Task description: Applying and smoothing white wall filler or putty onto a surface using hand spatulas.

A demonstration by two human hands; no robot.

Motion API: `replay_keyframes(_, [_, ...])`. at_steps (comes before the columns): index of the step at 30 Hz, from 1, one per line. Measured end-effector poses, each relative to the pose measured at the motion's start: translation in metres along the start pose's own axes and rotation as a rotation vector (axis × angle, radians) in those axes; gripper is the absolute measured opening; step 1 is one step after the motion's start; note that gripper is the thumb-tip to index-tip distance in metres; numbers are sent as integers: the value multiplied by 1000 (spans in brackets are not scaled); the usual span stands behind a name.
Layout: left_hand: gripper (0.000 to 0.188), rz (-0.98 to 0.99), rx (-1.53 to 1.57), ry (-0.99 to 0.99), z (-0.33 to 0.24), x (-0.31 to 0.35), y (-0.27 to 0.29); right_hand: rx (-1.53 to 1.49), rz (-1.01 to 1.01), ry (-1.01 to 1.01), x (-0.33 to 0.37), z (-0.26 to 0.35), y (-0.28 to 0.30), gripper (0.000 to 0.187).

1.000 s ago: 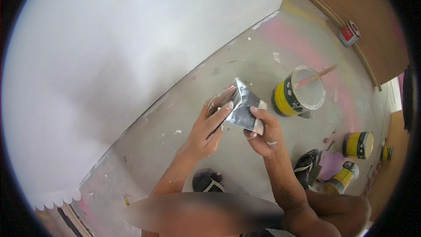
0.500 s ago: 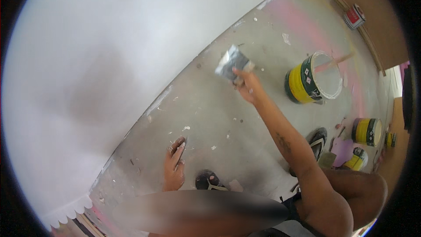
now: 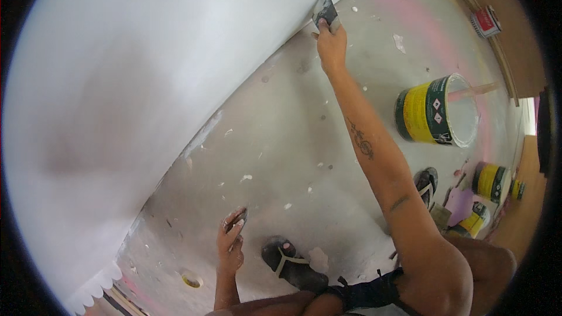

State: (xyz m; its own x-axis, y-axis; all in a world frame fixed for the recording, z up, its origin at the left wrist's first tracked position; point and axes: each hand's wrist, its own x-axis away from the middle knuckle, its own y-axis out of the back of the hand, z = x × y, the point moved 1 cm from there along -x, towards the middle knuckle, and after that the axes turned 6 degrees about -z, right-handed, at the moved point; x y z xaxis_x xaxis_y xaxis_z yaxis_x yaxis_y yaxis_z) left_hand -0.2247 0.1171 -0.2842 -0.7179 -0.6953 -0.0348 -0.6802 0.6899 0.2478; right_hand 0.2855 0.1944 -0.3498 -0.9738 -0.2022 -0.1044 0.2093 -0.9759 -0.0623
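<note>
My right hand [image 3: 332, 47] reaches far forward, its fingers wrapped round a broad, flat-bladed putty knife [image 3: 325, 8]. The blade is metallic with pale smears, and it stands where the white wall [image 3: 193, 41] meets the grey floor [image 3: 275, 117]. I cannot tell whether the blade touches the wall. Lower and to the left, my left hand [image 3: 230, 243] is closed round something small and dark at its fingertips, too little of which shows to name. White smears mark that hand's fingers.
An open yellow-and-green paint bucket [image 3: 420, 111] with a stick across its mouth stands on the right. Beyond it are a smaller bucket [image 3: 490, 181], a red-and-white can [image 3: 486, 21] and a purple piece [image 3: 459, 205]. A tape roll [image 3: 191, 280] lies lower left, near my sandal [image 3: 293, 263].
My right hand has moved forward with the putty knife, from over the floor to the wall's foot. My left hand has dropped slightly lower in view. The tape roll has come into view.
</note>
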Motion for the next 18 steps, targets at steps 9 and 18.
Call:
replay_keyframes(9, [41,-180,121,-17,-13,-7,11,-13,36,-121,165,19,-74,39])
replay_keyframes(18, [60,-490,392,61,-13,26,40,110,125,-62,291,50,-118,57])
